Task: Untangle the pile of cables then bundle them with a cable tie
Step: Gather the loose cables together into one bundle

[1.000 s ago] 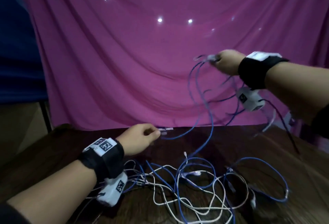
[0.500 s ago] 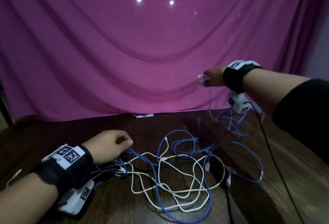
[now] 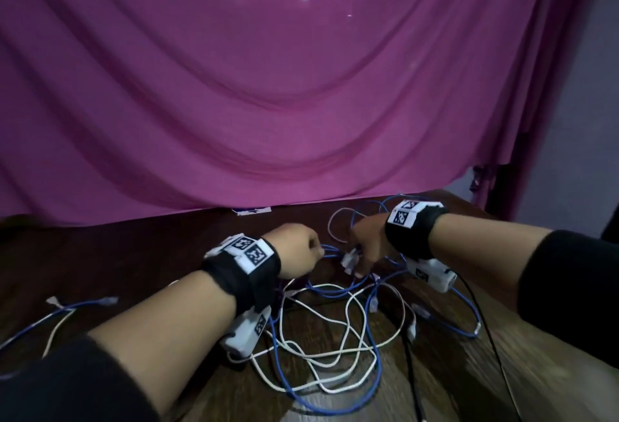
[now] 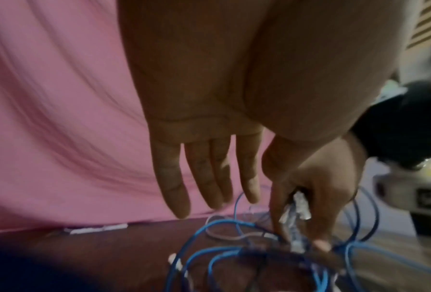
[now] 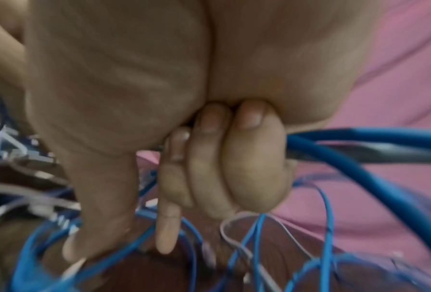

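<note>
A tangle of blue and white network cables [image 3: 330, 293] lies on the dark wooden table [image 3: 134, 254]. My right hand [image 3: 360, 264] is low over the pile's far side. Its three outer fingers [image 5: 234, 168] curl round blue cables [image 5: 359, 136]; the index finger and thumb point down. Clear plug ends [image 4: 298, 207] stick out of that grip. My left hand [image 3: 316, 250] hovers just left of it, fingers [image 4: 209, 177] straight and holding nothing. A small white strip [image 3: 251, 210], perhaps the cable tie, lies at the table's back edge.
A blue cable and a white cable with their plugs [image 3: 83, 304] lie apart at the near left. A black cord [image 3: 482, 321] trails from my right wrist camera across the table's right side. A pink curtain [image 3: 301, 103] hangs close behind the table.
My right hand came down from chest height to the table with the blue cables still in it. My left hand moved right to meet it and its fingers straightened.
</note>
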Action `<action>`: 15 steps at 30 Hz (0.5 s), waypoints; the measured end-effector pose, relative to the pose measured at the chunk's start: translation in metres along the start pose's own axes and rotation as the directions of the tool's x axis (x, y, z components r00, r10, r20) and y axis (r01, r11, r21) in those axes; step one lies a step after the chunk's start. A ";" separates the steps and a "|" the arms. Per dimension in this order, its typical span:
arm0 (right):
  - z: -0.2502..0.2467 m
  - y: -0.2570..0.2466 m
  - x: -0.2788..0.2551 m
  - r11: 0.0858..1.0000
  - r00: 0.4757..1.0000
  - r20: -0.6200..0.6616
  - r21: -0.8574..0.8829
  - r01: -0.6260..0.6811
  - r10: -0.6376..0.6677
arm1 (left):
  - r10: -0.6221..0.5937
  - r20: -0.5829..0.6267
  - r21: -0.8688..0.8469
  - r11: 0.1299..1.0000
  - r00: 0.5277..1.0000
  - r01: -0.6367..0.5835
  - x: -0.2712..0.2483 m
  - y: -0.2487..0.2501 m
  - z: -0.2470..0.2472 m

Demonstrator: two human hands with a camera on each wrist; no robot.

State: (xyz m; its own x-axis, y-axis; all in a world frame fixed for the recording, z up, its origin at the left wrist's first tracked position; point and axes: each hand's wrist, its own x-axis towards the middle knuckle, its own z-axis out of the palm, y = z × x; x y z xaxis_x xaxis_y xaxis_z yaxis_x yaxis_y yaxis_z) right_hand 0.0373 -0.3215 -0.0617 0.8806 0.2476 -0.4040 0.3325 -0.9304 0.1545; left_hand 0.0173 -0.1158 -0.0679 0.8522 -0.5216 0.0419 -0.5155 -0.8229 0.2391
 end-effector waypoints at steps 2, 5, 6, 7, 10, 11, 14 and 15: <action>0.015 0.004 0.006 1.000 1.000 -0.008 -0.019 0.002 -0.002 | -0.067 0.077 -0.005 0.998 0.995 0.067 0.009 -0.005 0.020; 0.033 0.010 0.010 1.000 0.999 -0.037 -0.008 0.013 -0.014 | -0.149 0.251 0.036 0.989 0.956 0.145 0.009 -0.021 0.052; 0.036 0.011 0.010 1.000 0.999 -0.046 0.000 0.025 -0.025 | -0.168 0.277 0.089 0.985 0.946 0.148 0.006 -0.028 0.060; 0.035 0.014 0.008 0.999 0.997 -0.063 0.011 0.034 -0.033 | -0.187 0.285 0.139 0.979 0.940 0.152 0.003 -0.036 0.067; 0.004 0.039 -0.004 0.992 0.966 -0.255 0.122 0.003 0.029 | -0.271 0.285 0.189 0.956 0.919 0.224 -0.004 -0.060 0.072; -0.015 0.053 -0.010 0.986 0.933 -0.351 0.166 -0.016 0.074 | -0.291 0.285 0.186 0.951 0.913 0.245 -0.007 -0.068 0.070; -0.071 0.097 -0.036 0.971 0.786 -0.589 0.231 -0.058 0.187 | -0.318 0.292 0.189 0.944 0.902 0.271 -0.020 -0.094 0.065; -0.084 0.108 -0.045 0.967 0.739 -0.636 0.237 -0.088 0.223 | -0.320 0.291 0.191 0.943 0.902 0.273 -0.025 -0.103 0.063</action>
State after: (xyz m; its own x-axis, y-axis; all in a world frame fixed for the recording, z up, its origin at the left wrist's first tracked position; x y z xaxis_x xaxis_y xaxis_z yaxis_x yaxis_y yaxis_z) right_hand 0.0623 -0.4107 0.0492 0.9394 0.1469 0.3097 0.1638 -0.9861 -0.0288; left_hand 0.0431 -0.0326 -0.1546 0.9069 -0.2727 -0.3213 -0.2707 -0.9613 0.0519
